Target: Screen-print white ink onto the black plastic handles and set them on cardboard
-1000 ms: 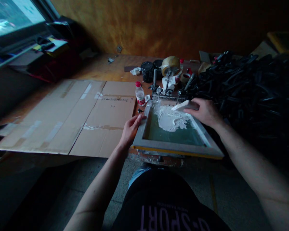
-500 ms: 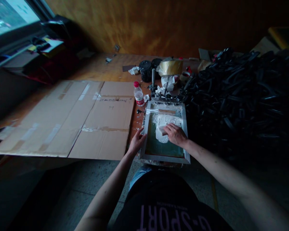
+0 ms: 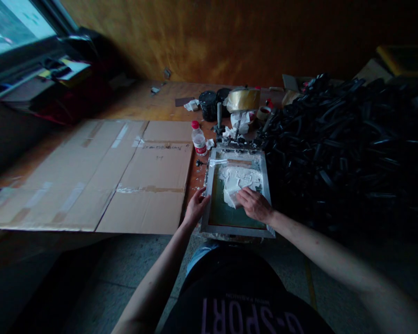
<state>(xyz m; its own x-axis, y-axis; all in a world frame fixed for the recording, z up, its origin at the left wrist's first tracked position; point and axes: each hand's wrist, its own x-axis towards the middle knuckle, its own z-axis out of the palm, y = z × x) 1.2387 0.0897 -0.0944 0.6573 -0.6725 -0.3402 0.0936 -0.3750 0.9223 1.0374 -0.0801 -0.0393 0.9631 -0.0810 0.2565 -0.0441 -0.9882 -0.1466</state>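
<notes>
A metal-edged screen frame [image 3: 237, 229] lies in front of me, with white paste [image 3: 242, 175] spread over the upper part of its green mesh [image 3: 230, 217]. My right hand [image 3: 255, 205] grips a pale flat scraper [image 3: 234, 196], which touches the lower part of the paste. At the frame's left edge rests my left hand [image 3: 196, 206], its thumb and fingers apart and nothing seen between them. A brown strip [image 3: 239, 163] lies across the top of the mesh.
Flattened cardboard [image 3: 153, 167] covers the table at left. A red-capped bottle [image 3: 199, 139] stands beside the frame. Behind are dark tubs [image 3: 208, 105], a tape roll [image 3: 264, 112] and a clamp post [image 3: 219, 114]. Black parts [image 3: 344, 153] are heaped at right.
My right hand has moved slightly toward me with the scraper, and the paste patch looks altered. My left hand stays at the frame's edge. The view has shifted a little.
</notes>
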